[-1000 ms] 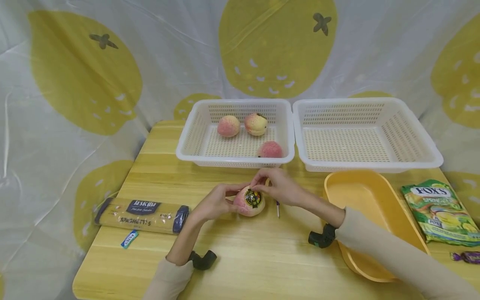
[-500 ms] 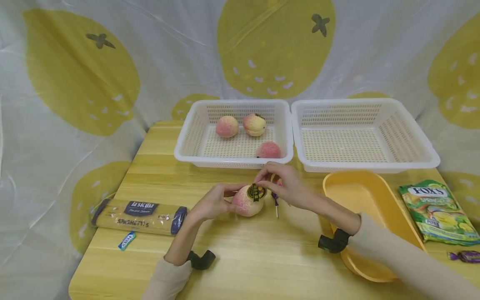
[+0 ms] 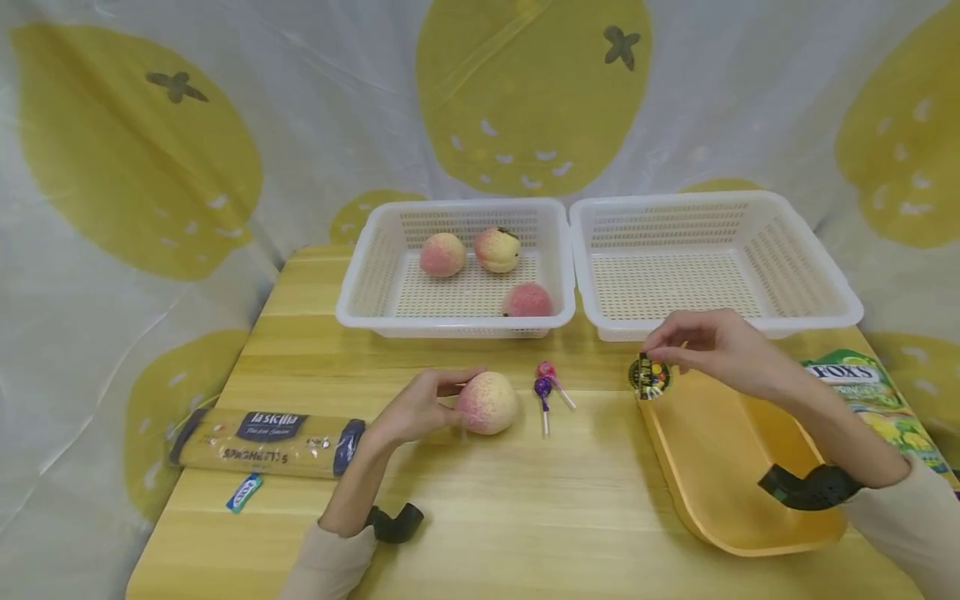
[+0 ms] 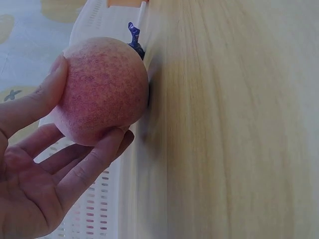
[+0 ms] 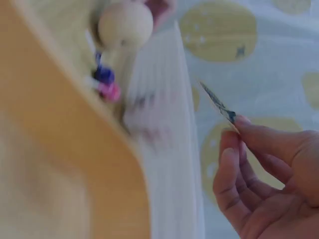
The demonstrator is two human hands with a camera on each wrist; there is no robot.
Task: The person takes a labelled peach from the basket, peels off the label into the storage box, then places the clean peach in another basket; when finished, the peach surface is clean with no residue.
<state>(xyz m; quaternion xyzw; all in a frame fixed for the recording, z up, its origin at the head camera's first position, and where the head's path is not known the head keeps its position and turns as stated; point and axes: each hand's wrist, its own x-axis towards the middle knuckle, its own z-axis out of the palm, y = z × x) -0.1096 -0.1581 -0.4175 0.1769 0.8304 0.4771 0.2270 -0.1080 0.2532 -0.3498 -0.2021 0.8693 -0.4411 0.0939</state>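
A pink and cream peach [image 3: 489, 403] is held between the thumb and fingers of my left hand [image 3: 420, 410], just over the table. The left wrist view shows the peach [image 4: 102, 89] with the thumb on one side and fingertips on the other. My right hand [image 3: 723, 354] pinches a round black sticker [image 3: 649, 377] with gold and coloured print, above the left rim of the orange tub [image 3: 678, 492]. In the right wrist view the sticker [image 5: 218, 103] appears almost edge-on between thumb and forefinger. Two lollipops, one purple [image 3: 542, 387] and one pink [image 3: 547, 369], lie right of the peach.
A white basket [image 3: 450, 323] with three peaches stands at the back, beside a second white basket [image 3: 720, 323]. A spaghetti pack [image 3: 266, 443] and a small blue-wrapped sweet [image 3: 243, 492] lie at left. At right is a green Fox's bag [image 3: 862, 392], partly behind my arm.
The sticker has come off the peach in my right hand, which has moved right to the orange tub. The lollipops are now uncovered. My left hand still holds the peach.
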